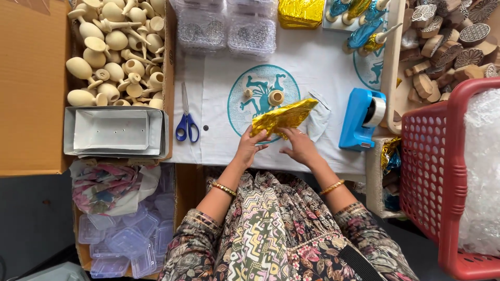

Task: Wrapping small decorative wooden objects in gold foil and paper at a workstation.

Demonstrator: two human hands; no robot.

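- Right now a crumpled sheet of gold foil sits near the front edge of the tabletop, over the lower part of the teal round print on the white cloth.
- The left hand pinches the left end of the foil with its fingers closed on it; the right hand lies just beside it, fingers bent, pressing the lower edge of the foil down.
- Whether something is already wrapped inside the foil cannot be seen.
- Two small wooden pieces stand on the cloth just behind the foil, apart from it.
- The blue tape dispenser is near the right edge, the blue-handled scissors toward the left edge.
- Behind the scissors, at the back left corner, a cardboard box holds many plain wooden goblets.
- The red basket stands off the right edge.
- I think the foil could tear, because it is thin and already creased, if both hands pull against each other.
- A wide movement of the foil could also knock over the wooden pieces, since they are so close behind it.
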